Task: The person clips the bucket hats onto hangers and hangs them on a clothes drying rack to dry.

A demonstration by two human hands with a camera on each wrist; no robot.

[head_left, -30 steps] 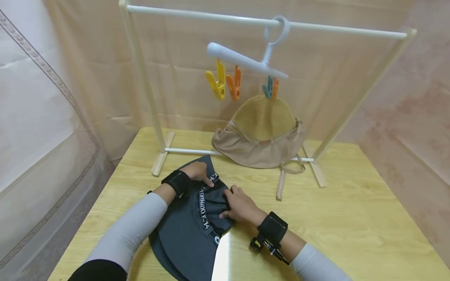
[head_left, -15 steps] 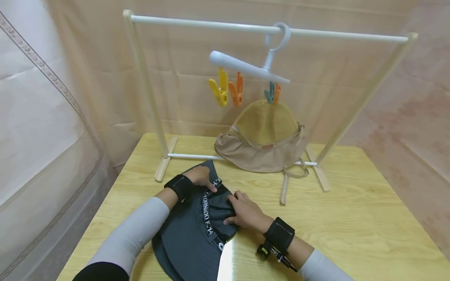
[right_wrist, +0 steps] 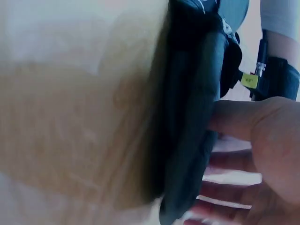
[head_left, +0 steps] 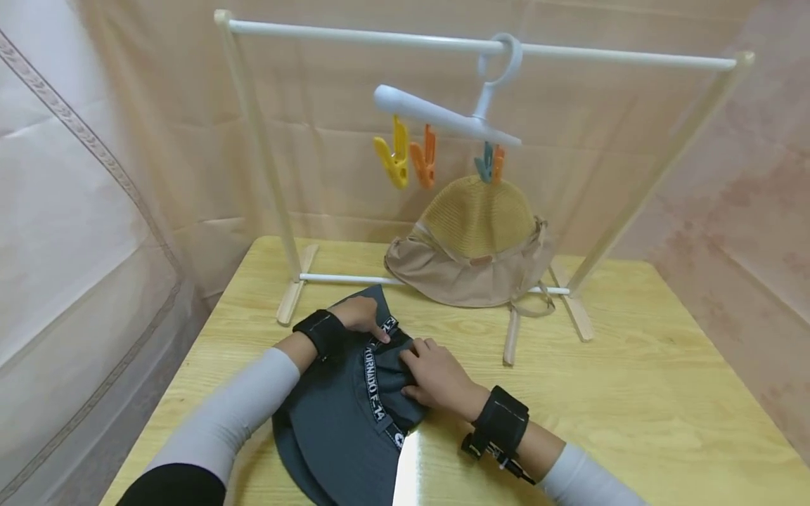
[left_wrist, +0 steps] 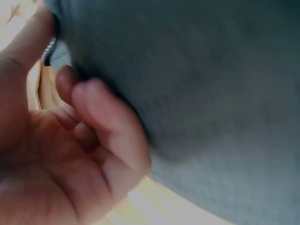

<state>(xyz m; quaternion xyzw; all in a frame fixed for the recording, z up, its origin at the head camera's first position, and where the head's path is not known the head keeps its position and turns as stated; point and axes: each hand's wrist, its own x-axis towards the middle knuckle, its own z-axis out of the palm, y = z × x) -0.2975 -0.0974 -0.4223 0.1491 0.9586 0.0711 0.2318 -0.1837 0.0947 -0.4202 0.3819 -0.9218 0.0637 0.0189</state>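
A dark grey bucket hat (head_left: 342, 422) with a lettered black-and-white band lies folded on the table, its brim toward the left. My left hand (head_left: 358, 314) grips the brim's far part, thumb beside the band; the left wrist view shows curled fingers (left_wrist: 112, 126) against the grey cloth. On the other side, my right hand (head_left: 439, 376) holds the bunched crown (head_left: 401, 386) between thumb and fingers. Seen from the right wrist, the thumb (right_wrist: 234, 117) lies against the hat (right_wrist: 192, 126), and the fingertips are hidden behind its edge.
Behind the hat stands a white rack (head_left: 380, 34) on wooden feet. A white hanger (head_left: 436, 116) on its bar carries several clothespins, including a yellow clothespin (head_left: 395, 158). Two of them hold a straw-and-beige sun hat (head_left: 474, 232), whose strap hangs toward the wooden table (head_left: 633, 393).
My right fingers and thumb have shifted slightly farther onto the crown. The left hand keeps its place on the brim. The head view has tilted slightly.
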